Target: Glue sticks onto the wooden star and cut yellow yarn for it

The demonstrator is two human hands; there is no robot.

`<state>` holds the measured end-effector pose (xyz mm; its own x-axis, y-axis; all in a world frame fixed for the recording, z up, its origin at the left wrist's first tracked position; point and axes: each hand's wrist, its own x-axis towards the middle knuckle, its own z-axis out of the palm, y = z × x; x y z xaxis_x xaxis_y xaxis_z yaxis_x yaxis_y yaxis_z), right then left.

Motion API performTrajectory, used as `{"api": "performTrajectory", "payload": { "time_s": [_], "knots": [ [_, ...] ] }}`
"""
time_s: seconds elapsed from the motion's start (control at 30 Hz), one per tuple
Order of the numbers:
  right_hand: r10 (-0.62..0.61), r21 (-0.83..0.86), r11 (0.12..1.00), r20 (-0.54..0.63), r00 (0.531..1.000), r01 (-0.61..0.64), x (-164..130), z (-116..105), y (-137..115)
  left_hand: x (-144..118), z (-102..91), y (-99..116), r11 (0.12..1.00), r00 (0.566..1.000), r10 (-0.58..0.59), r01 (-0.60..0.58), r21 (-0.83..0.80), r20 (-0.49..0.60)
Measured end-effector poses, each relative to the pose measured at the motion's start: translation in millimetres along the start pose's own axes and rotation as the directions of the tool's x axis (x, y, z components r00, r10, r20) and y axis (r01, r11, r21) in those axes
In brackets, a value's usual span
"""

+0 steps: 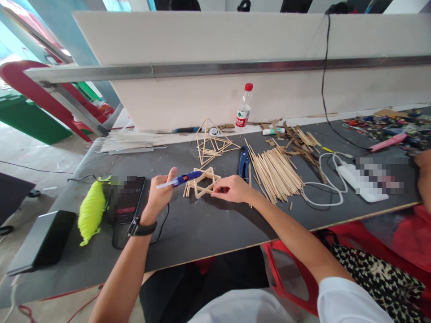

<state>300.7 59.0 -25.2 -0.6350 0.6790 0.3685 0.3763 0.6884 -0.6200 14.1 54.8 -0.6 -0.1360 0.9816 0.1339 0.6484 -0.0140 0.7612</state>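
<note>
In my left hand (158, 195) is a blue hot glue gun (186, 178), with a whitish glue stick (165, 184) poking out of its rear end. Its tip reaches over a small frame of wooden sticks (199, 194), star-shaped as seen from above. My right hand (235, 189) has its fingers closed on the right corner of this frame. Whether the tip touches the wood cannot be told. Just behind stands a second, pyramid-like stick frame (202, 148). Blue-handled cutters (244, 162) lie beyond my right hand, beside a pile of loose wooden sticks (276, 172).
A water bottle (243, 110) stands against the white partition (185, 103). Left on the table are a phone (136, 199), a yellow-green object (91, 211) and a black box-like device (43, 240). To the right lie a white power strip (362, 181) and a pink tool (389, 141). Another person's arm (424, 175) shows there.
</note>
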Motion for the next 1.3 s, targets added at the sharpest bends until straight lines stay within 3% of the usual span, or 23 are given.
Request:
{"api": "performTrajectory", "payload": {
  "time_s": [0.33, 0.6, 0.83, 1.0, 1.17, 1.3],
  "knots": [
    [-0.004, 0.010, 1.000, 0.005, 1.000, 0.004, 0.4, -0.7, 0.5, 0.8, 0.7, 1.2, 0.999, 1.000, -0.006, 0.006, 0.032, 0.004],
    [-0.028, 0.030, 0.999, -0.004, 1.000, 0.028, -0.5, 0.1, -0.3, 2.7, -8.7, -1.9, 0.995, 0.998, -0.060, 0.056, -0.080, -0.038],
    [0.006, 0.036, 0.999, -0.213, 0.977, 0.002, -1.1, -19.7, 15.9, 3.5, -15.6, 1.0, 0.986, 0.993, -0.095, 0.084, -0.146, -0.074],
    [0.010, -0.001, 1.000, -0.164, 0.986, -0.011, -2.4, -20.8, 32.1, 3.7, -16.1, 2.2, 0.977, 0.989, -0.120, 0.102, -0.188, -0.085],
    [-0.002, 0.036, 0.999, -0.170, 0.985, 0.008, -1.2, -12.5, 31.3, 5.5, -16.4, -0.5, 0.974, 0.988, -0.136, 0.119, -0.194, -0.077],
    [-0.093, 0.018, 0.995, -0.170, 0.981, 0.097, 0.7, -6.8, 28.2, 6.5, -17.0, -3.7, 0.989, 0.994, -0.075, 0.064, -0.130, -0.075]
  ]
}}
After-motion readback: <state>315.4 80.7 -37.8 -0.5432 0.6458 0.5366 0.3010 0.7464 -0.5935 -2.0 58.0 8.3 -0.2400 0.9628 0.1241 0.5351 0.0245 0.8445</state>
